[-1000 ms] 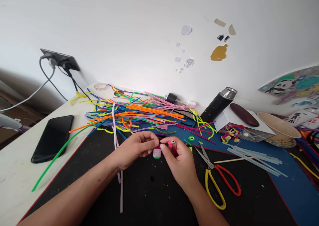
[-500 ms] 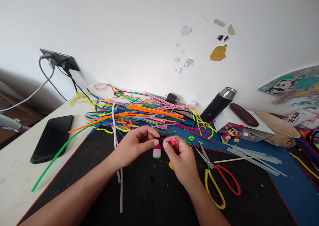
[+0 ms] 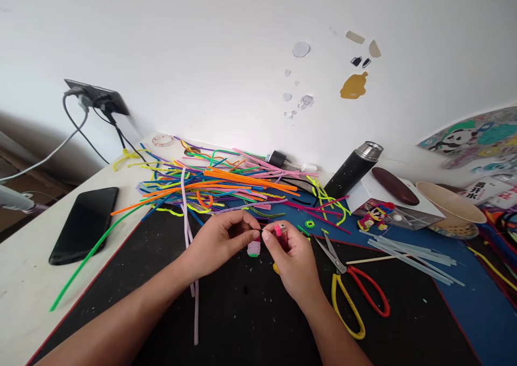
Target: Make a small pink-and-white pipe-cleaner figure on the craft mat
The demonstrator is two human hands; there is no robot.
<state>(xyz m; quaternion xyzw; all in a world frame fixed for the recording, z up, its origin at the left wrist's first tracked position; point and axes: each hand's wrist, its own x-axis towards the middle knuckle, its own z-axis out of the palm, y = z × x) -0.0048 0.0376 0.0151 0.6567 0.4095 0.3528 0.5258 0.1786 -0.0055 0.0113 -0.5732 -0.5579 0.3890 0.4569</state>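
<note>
My left hand [image 3: 226,239] is closed in a pinch, its fingertips meeting those of my right hand. Between them shows a tiny dark strand [image 3: 260,230], mostly covered by the fingers. My right hand [image 3: 294,258] has its thumb and index finger together at the strand. Tucked in its curled fingers is a red lighter [image 3: 285,241] with a metal top and pink button. Just behind the fingertips lies a small pink and lilac wound piece [image 3: 253,248] with a green end. A yellow bit [image 3: 276,268] peeks out beside the right hand.
Scissors [image 3: 341,267] lie open on the black mat [image 3: 242,323], right of my hands. Behind is a heap of pipe cleaners [image 3: 226,183]. Translucent glue sticks [image 3: 416,255], a small figure [image 3: 377,216] and a black flask [image 3: 351,169] stand right; a phone [image 3: 84,223] lies left.
My left fingertips have moved slightly right, closing the small gap to the right fingertips. The lighter stays in my right hand.
</note>
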